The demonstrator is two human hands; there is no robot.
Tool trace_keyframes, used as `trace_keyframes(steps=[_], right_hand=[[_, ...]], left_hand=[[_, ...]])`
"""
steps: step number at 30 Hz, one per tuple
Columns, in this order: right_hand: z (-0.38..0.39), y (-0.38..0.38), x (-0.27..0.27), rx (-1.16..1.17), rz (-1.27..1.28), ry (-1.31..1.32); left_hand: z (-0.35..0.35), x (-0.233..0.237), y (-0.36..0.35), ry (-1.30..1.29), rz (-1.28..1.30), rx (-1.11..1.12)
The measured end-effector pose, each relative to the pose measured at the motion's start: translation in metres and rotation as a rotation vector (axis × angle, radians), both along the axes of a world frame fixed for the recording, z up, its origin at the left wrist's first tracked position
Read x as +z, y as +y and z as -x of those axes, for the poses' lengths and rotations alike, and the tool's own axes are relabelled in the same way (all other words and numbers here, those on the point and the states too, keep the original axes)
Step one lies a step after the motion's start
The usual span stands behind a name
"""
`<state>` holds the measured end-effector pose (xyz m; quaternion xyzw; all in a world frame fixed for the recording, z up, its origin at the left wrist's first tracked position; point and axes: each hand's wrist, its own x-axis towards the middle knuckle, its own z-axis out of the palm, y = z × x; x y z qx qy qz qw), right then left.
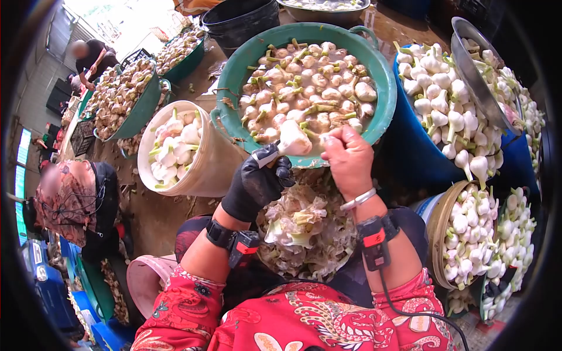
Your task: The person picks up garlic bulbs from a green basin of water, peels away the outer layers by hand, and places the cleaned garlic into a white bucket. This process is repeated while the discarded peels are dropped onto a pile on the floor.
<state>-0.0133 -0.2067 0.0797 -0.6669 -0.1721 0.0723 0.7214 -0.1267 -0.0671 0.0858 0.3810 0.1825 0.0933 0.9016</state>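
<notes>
My left hand (257, 182), in a black glove with a pale wrap on one finger, grips a garlic bulb (294, 139) over the near rim of a green basin (383, 105). Just right of the bulb, my bare right hand (350, 155) has its fingertips pinched together; what lies between them is too small to make out. Many unpeeled garlic bulbs (319, 81) with cut green stems float in the basin's murky water. Below my hands is a heap of papery garlic skins (307, 231).
A white bucket (216, 155) of cleaned bulbs stands left. At right are a blue tub (415, 149) heaped with white garlic, a metal bowl (468, 64) and a tan-rimmed bucket (439, 234). Black buckets (243, 20) stand behind the basin. Two people are at left.
</notes>
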Motion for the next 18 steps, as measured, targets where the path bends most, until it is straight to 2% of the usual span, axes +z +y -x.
trace_keyframes(steps=[1,3,4,5,7,9,11,13,15,17,18], right_hand=[[-0.002,0.0,0.004,0.018,-0.021,0.148],[0.0,-0.003,0.002,0.058,-0.001,0.182],[0.001,-0.004,0.001,0.085,0.026,0.218],[0.001,-0.004,-0.004,0.035,0.051,0.11],[-0.006,-0.009,-0.003,0.01,0.044,0.173],[-0.013,-0.014,0.0,-0.022,0.028,0.156],[-0.019,-0.022,0.006,-0.081,0.026,0.143],[-0.021,-0.026,0.019,-0.208,-0.196,0.205],[-0.025,-0.031,0.028,-0.262,-0.253,0.213],[-0.03,-0.038,0.029,-0.306,-0.283,0.199],[-0.032,-0.04,0.027,-0.34,-0.25,0.178]], left_hand=[[0.0,0.0,0.003,-0.042,-0.04,-0.042],[0.004,0.01,0.021,-0.084,-0.104,-0.054],[0.009,0.022,0.039,-0.075,-0.378,0.004],[0.015,0.033,0.059,-0.057,-0.649,0.057],[0.035,0.053,0.107,-0.037,-0.82,0.326],[0.058,0.064,0.16,0.223,-1.127,0.426],[0.071,0.074,0.177,0.587,-1.385,0.46],[0.068,0.084,0.175,0.577,-1.455,0.406],[0.041,0.087,0.146,0.542,-1.315,0.217],[0.002,0.05,0.123,0.212,-1.381,0.027],[-0.021,0.044,0.098,0.227,-1.412,-0.116]])
